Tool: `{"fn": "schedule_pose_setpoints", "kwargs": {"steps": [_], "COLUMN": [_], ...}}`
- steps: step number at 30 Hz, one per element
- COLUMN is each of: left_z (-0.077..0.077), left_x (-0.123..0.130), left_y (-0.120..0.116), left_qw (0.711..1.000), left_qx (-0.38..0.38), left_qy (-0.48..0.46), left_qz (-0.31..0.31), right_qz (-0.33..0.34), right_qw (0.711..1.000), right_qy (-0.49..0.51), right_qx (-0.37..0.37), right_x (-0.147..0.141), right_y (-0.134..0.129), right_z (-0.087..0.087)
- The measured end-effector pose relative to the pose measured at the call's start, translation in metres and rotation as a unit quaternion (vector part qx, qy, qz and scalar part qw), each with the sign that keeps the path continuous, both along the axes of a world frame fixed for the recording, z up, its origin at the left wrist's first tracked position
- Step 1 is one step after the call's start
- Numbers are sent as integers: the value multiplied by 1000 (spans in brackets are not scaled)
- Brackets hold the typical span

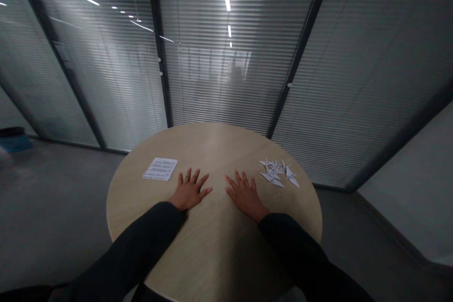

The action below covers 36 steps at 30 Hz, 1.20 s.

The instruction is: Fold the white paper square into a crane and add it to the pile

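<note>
1. Origami cranes (274,173), sharp-winged and creased from white paper, lie in a loose heap on the round, pale wood-grain bench (212,151), just beyond the right hand (247,194).
2. That hand and the left hand (189,189) are both open, palms down, fingers spread flat on the bench.
3. A printed paper sheet (160,169) lies flat near the left hand.

Your round pale-wood table (212,151) fills the lower middle of the frame. On it lie 1 printed sheet (160,169) left of centre and a cluster of folded paper cranes (278,173) right of centre.
</note>
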<state>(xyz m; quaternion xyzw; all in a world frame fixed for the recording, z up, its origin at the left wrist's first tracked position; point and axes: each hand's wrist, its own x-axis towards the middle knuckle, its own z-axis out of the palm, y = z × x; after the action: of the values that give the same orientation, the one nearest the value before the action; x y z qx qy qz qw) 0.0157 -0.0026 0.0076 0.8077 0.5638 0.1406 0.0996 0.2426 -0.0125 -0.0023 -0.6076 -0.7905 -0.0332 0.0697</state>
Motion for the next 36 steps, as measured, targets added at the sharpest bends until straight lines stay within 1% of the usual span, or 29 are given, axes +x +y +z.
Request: {"fn": "schedule_pose_setpoints", "kwargs": {"steps": [7,12,19,27,36], "left_z": [1,2,-2,1,-1], "left_x": [1,1,1,2,1], "left_y": [-1,-2,-1,-1,0], "left_qw": [1000,1000,1000,1000,1000], "left_qx": [7,1,13,12,13], "left_qy": [-2,22,7,22,15], "left_qz": [3,2,4,1,-2], "right_qz": [-2,-2,-1,0,-1], "right_qw": [1000,1000,1000,1000,1000], "right_qy": [-3,-8,-12,-20,-14], "right_qx": [-12,-6,-4,-2,-2], "right_x": [-1,-1,-2,-2,0], "right_y": [-1,-1,0,1,1], "right_z": [2,1,0,0,-1]}}
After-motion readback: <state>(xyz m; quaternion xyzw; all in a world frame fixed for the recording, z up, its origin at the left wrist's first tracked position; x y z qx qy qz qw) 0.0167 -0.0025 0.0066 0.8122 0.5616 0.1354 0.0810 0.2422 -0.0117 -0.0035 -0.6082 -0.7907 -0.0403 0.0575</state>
